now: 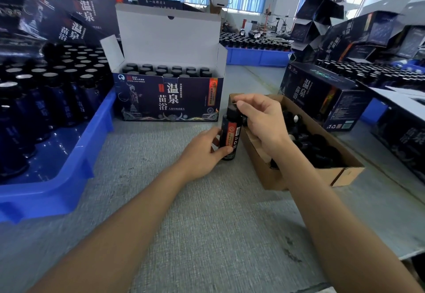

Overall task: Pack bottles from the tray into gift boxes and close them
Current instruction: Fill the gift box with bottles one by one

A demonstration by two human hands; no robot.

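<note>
Two bare arms reach over the grey table (207, 223). A blue tray (76, 173) of dark bottles sits on the left. An open gift box (147, 99) full of bottles stands behind. A cardboard box (264, 173) sits just right of the hands. One bottle (230, 134) stands upright on the table. The left hand (202, 152) grips its lower part. The right hand (259, 120) curls its fingers round the cap.

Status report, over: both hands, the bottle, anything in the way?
Left hand grips bottle low, upright on table. Right hand pinches its cap. Gift box open, bottles inside. Path to it clear.
</note>
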